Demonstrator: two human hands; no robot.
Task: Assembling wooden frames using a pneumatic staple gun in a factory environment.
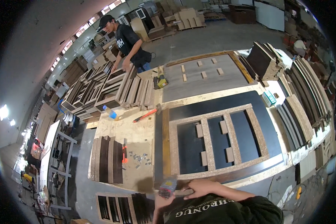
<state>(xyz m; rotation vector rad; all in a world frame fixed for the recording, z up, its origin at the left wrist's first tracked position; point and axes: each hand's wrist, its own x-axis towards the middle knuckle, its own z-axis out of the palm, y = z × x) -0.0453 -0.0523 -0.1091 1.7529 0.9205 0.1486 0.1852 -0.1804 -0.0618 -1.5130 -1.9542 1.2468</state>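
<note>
My left hand [162, 202] is closed at the lower edge, around a grey tool [168, 186] with a yellow label; it looks like a nail gun, but blur hides its details. Beside it, my right hand [199, 187] grips a light wooden strip [181, 193] at the bench's near edge, fingers above and thumb below. Just beyond both hands, a ladder-like particleboard frame [209, 145] lies on a dark panel [276, 143]. Small wood blocks [229, 154] sit against its inner bars.
An orange-handled hammer [145, 115], a blue-capped bottle [109, 112], a red-orange tool [124, 154] and metal staples [140, 158] lie at left. Board stacks [107, 160] flank the panel. A yellow-green power tool [161, 81] lies farther back. A co-worker [125, 43] handles frames [112, 87].
</note>
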